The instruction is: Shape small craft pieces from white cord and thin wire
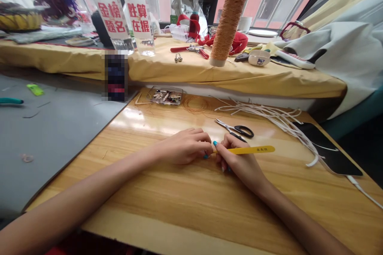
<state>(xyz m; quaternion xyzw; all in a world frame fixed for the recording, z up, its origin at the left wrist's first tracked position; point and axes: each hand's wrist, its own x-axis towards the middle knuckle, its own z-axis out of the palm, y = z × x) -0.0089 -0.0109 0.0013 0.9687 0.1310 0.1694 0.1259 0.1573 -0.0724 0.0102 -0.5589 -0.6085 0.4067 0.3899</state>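
Observation:
Both my hands rest on the wooden table (185,199) near its middle. My left hand (185,145) is curled, its fingers pinched together on something too small to make out. My right hand (239,159) is closed around a thin yellow tool (254,150) that sticks out to the right; its tip meets the left fingertips. Small black-handled scissors (237,128) lie just behind my right hand.
A clear tray of small parts (166,95) and a coil of thin wire (196,104) sit at the table's back. White cords (269,113) trail right toward a black phone (329,149). A grey mat (50,127) lies left. A cluttered yellow-cloth shelf holds an orange thread cone (229,20).

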